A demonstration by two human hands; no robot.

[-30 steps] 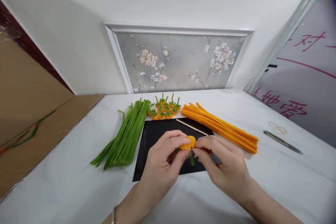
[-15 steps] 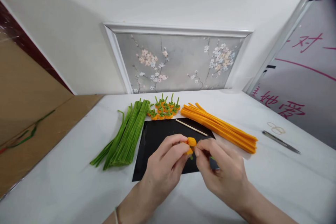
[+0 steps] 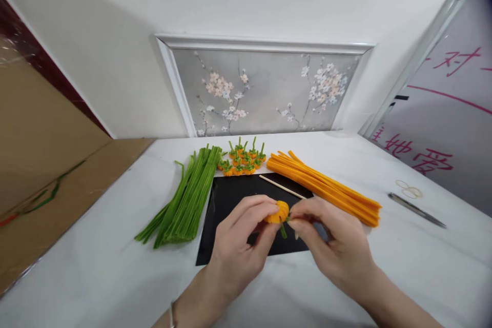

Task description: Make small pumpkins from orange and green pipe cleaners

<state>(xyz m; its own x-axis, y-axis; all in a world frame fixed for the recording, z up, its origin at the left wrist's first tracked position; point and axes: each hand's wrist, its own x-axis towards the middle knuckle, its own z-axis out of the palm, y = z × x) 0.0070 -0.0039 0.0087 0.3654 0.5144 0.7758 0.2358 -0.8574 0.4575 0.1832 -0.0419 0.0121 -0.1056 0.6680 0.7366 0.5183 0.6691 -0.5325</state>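
Between the thumb and fingers of my left hand (image 3: pixel 246 233) is a small orange pipe-cleaner pumpkin (image 3: pixel 280 212), ribbed and rounded. A short green pipe-cleaner stem (image 3: pixel 283 231) hangs below it. My right hand (image 3: pixel 326 236) is closed in a pinch at the pumpkin's right side, on a bit of green pipe cleaner (image 3: pixel 288 219) that joins the pumpkin. Both hands are above a black mat (image 3: pixel 230 205). Fingers hide part of the pumpkin and most of what the right fingertips hold.
Green pipe cleaners (image 3: pixel 188 200) lie bundled at left, orange pipe cleaners (image 3: pixel 326 187) at right. Several finished small pumpkins (image 3: pixel 246 159) stand behind the mat. A thin wooden stick (image 3: pixel 282 186) crosses the mat's back edge. Tweezers (image 3: pixel 417 210) and rubber bands (image 3: pixel 409 189) lie far right.
The pumpkin has turned in my left fingers, so its ribbed side now shows as one rounded piece. My right fingers have shifted slightly, and green shows at their tips. The view has shifted slightly.
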